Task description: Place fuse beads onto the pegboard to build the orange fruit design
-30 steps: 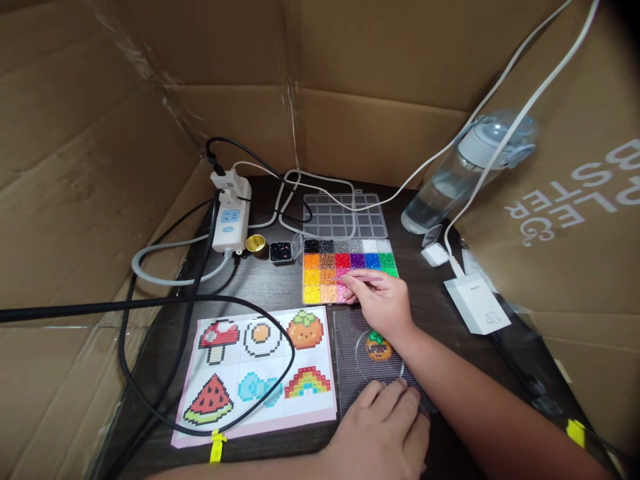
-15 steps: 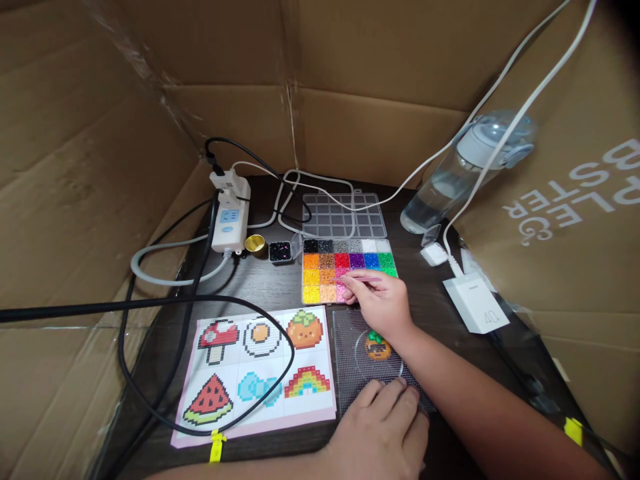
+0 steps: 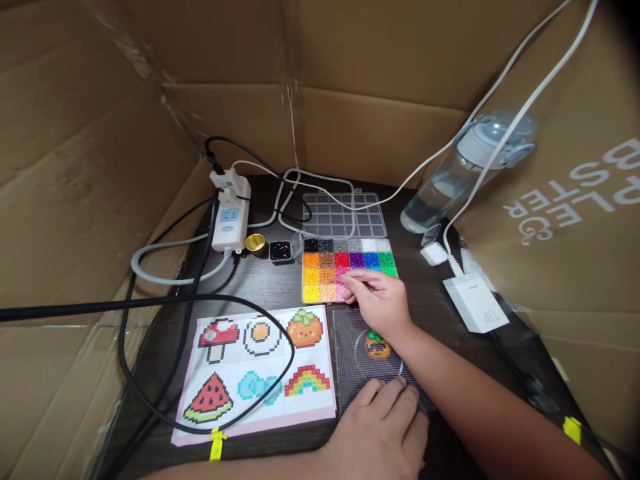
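Note:
My right hand [image 3: 383, 301] pinches thin pink tweezers [image 3: 369, 278], their tip over an orange compartment of the bead box [image 3: 303, 281]. The box is sorted by colour, and the hand hides its lower right compartments. Fingers stretched out, my left hand [image 3: 377, 423] rests palm down on the near part of the clear pegboard [image 3: 345, 363]. On that board sits a small orange bead persimmon [image 3: 377, 348] with a green top, inside a round outline. To the left lies a pattern sheet [image 3: 267, 427] showing a mushroom, egg, persimmon, watermelon, bow and rainbow.
A gold cup [image 3: 255, 244] and a small box of black beads [image 3: 281, 251] stand beside the bead box. A power strip [image 3: 231, 220] is at left; a black cable [image 3: 165, 301] loops over the sheet. A water bottle [image 3: 445, 190] and white charger [image 3: 477, 303] stand right.

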The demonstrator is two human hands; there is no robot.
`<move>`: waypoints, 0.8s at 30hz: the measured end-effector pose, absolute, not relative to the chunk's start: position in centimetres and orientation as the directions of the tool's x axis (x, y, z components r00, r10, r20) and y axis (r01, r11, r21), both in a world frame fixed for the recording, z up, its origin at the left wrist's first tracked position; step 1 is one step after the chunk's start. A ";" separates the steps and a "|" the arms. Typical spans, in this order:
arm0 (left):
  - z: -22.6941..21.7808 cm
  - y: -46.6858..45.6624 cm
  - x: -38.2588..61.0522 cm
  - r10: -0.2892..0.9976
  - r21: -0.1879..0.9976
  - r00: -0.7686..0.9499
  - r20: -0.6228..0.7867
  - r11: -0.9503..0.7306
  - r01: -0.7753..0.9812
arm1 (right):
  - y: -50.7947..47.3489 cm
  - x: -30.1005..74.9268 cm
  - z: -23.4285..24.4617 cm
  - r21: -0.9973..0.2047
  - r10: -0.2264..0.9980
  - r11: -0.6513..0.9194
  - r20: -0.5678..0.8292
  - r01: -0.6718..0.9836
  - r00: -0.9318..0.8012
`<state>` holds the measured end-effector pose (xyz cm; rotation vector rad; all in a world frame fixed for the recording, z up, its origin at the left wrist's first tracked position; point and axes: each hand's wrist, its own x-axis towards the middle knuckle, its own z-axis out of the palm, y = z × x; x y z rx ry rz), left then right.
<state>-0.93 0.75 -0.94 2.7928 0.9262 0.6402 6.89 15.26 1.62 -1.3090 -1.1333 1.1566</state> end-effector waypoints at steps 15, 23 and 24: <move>-0.6 0.8 -1.2 0.595 0.306 0.750 0.289 -0.800 0.516 | 14.4 8.0 4.4 -0.997 0.985 0.073 0.071 -0.007 0.155; -0.5 0.8 -0.8 0.631 0.418 0.737 0.242 -0.754 0.507 | 8.6 12.3 6.7 -0.977 0.961 0.198 0.210 0.082 0.179; -0.4 0.8 -0.7 0.632 0.427 0.737 0.240 -0.750 0.505 | 7.5 12.9 6.2 -0.979 0.969 0.165 0.183 0.119 0.166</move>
